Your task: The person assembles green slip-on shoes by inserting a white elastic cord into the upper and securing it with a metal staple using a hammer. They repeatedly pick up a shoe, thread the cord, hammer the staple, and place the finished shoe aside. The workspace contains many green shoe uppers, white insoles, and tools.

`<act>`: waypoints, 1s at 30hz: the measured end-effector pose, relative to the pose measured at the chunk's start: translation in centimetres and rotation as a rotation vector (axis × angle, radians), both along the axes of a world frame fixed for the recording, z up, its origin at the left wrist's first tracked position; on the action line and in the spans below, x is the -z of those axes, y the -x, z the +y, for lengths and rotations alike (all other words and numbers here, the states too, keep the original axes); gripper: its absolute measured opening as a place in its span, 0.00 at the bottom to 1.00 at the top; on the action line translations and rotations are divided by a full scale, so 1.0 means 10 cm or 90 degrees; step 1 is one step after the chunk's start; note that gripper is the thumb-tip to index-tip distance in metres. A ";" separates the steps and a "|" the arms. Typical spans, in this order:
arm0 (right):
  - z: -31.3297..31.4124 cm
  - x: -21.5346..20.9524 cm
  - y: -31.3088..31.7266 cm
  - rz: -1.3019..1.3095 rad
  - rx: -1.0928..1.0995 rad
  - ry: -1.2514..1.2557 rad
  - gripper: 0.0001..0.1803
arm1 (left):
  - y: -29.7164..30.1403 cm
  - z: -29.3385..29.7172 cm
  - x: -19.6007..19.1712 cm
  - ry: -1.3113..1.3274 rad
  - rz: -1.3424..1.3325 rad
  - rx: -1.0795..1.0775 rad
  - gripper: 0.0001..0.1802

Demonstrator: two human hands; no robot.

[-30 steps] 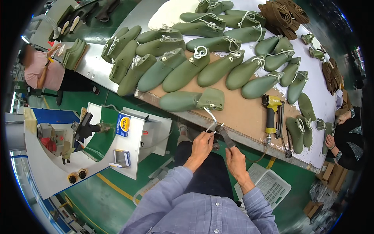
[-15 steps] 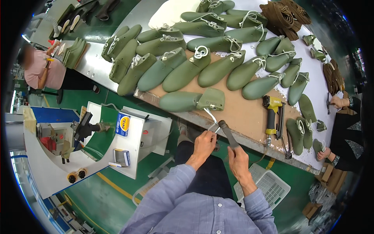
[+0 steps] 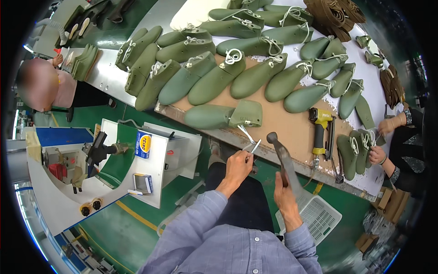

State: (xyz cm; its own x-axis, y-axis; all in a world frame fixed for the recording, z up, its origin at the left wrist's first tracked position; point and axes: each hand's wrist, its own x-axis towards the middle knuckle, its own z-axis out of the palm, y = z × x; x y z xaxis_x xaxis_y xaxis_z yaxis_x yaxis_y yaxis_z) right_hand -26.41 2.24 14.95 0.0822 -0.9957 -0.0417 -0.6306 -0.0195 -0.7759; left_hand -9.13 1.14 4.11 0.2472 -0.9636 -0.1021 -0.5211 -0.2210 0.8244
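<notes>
At the table's near edge lies a green shoe last [image 3: 207, 117] with a hinged heel block. White cord [image 3: 247, 134] hangs from its heel toward my left hand [image 3: 238, 168], whose fingers are pinched together on the cord. A pale, straight end sticks up above those fingers; I cannot tell whether it is cord or a thin rod. My right hand [image 3: 285, 197] grips a dark metal hand tool [image 3: 286, 160] with a rounded knob at its upper end. The tool is apart from the cord and the last, just off the table edge.
Several corded green lasts [image 3: 216, 81] cover the table [image 3: 292, 150]. A yellow-black nail gun [image 3: 320, 132] lies on the right, near a co-worker's hands [image 3: 384, 139] at other lasts. White machine [image 3: 150, 169] stands left; a white basket [image 3: 319, 219] sits below. Another person [image 3: 48, 86] stands far left.
My right hand has moved slightly right and down, taking the tool's knobbed end away from my left hand. The co-worker's hands on the right have come closer together at the lasts.
</notes>
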 end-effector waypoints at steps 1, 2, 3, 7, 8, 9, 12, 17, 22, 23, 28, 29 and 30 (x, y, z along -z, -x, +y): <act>0.03 -0.04 0.01 0.009 -0.029 0.047 0.04 | 0.00 -0.01 0.00 0.003 0.001 -0.001 0.07; 0.13 0.20 0.10 0.054 -0.089 0.027 0.03 | 0.01 -0.02 -0.01 -0.006 0.012 -0.006 0.08; 0.19 0.45 0.11 0.068 -0.066 -0.017 0.04 | 0.03 -0.03 -0.02 -0.015 0.024 -0.003 0.08; 0.17 0.74 0.09 0.092 -0.006 -0.134 0.13 | 0.00 -0.08 -0.11 -0.110 0.077 -0.027 0.10; 0.10 0.59 0.08 0.070 0.007 -0.145 0.12 | -0.02 -0.06 -0.12 -0.137 0.094 -0.035 0.11; 0.04 0.44 0.06 0.047 0.020 -0.157 0.11 | -0.06 -0.06 -0.12 -0.163 0.112 -0.042 0.11; 0.12 0.28 0.05 0.027 0.034 -0.051 0.07 | -0.09 -0.11 -0.16 -0.210 0.127 -0.054 0.12; 0.18 0.53 -0.03 0.075 -0.047 -0.042 0.07 | -0.07 -0.14 -0.15 -0.201 0.118 -0.027 0.13; 0.14 0.32 0.04 -0.001 0.018 -0.028 0.20 | -0.11 -0.12 -0.02 -0.257 0.174 -0.043 0.14; 0.16 0.29 0.07 0.005 -0.002 -0.002 0.19 | -0.12 -0.13 -0.02 -0.268 0.193 -0.047 0.14; 0.21 0.63 0.19 0.004 -0.108 0.102 0.17 | -0.15 -0.22 -0.07 -0.358 0.280 -0.059 0.14; 0.20 0.71 0.17 0.027 -0.082 0.050 0.16 | -0.16 -0.24 -0.06 -0.380 0.297 -0.062 0.14; 0.20 0.77 0.14 0.050 -0.055 -0.001 0.15 | -0.15 -0.25 -0.06 -0.380 0.299 -0.055 0.14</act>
State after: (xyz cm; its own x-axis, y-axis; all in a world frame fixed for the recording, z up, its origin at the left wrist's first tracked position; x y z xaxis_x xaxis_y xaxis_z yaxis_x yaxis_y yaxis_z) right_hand -27.77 4.26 7.25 0.1647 -0.9849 -0.0535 -0.6854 -0.0753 -0.7242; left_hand -7.61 -1.31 4.68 0.1205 -0.6912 -0.7126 -0.1060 -0.7227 0.6830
